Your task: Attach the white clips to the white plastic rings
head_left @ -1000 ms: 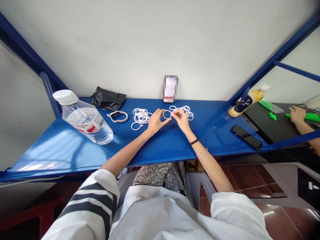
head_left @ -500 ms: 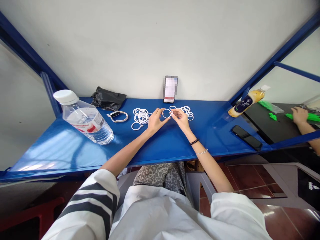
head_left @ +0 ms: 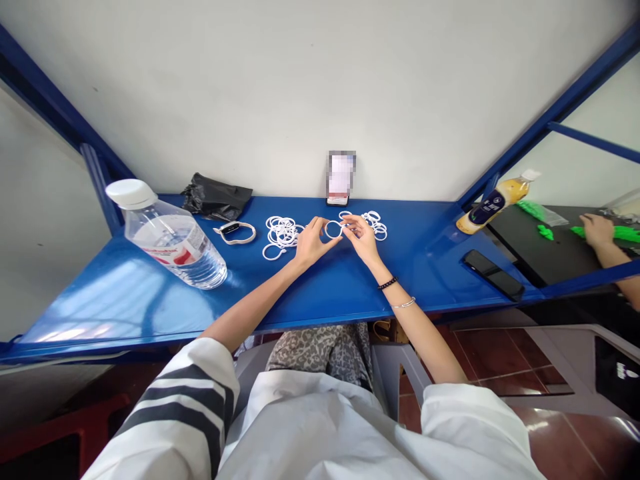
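Far to the left of the propped phone, and closer to the wearer, a capped water bottle stands on the blue table. Next, still well left of that phone, come a crumpled black bag and, just in front of the bag, a pale wristband. A heap of white rings lies nearer the phone, on its left and slightly forward. Beside the heap, the left hand grips a white ring between thumb and fingers, directly in front of the phone. To the phone's right front, the right hand pinches the same ring's right edge with its fingertips. Partly behind this hand, more rings lie right of the phone. Well to its right are a juice bottle and a dark phone; farthest right, a co-worker's hand is at a green piece, its grip impossible to tell
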Motion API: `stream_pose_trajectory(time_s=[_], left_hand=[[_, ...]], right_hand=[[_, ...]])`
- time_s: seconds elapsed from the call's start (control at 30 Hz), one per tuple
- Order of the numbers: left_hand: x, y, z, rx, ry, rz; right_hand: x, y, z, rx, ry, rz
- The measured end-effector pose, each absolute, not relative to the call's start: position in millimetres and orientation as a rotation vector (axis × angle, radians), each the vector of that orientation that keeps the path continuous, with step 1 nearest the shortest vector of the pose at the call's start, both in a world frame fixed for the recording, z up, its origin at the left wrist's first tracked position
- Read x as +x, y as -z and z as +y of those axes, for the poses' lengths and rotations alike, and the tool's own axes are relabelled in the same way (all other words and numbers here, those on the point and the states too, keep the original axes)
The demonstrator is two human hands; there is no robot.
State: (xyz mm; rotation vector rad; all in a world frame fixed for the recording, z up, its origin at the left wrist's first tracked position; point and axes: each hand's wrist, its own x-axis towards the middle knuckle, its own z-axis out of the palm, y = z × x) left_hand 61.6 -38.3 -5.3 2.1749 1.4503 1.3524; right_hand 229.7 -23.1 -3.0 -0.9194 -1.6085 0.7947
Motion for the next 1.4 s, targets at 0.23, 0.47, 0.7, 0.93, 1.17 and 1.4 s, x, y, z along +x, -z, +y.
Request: stream_pose_trajectory(time_s=[0.23,0.47,0.7,0.93,1.17,1.4], left_hand=[[61.9,8.7,-37.4,2.201,-1.290,1.476],[61.8,10.8,-36.2,2.218,-1.317,1.460],[61.4,8.3,-37.9,2.171,-1.348,1.464],[60.9,7.8,-37.4,2.133,-1.402,1.448],[60.3,9.2,-35.3,2.164,-1.334,1.487],[61.3,9.7,-36.5,2.225,-1.249,1.414]], right_hand=[[230.5,1.0,-23.3,-0.951,-0.789,-1.596],[229.7,0.8,-23.6,-0.957,-0.771,-1.607],[229.6,3.1,-24.2,-0.947,-0.856,-1.587],[226.5,3.3,-23.9,-0.973,-1.027,-1.620],[225.4,2.0,-25.5,-0.922,-0.983,-1.652],[228.3,6.4,-23.3,-0.921,-0.865,-1.730]])
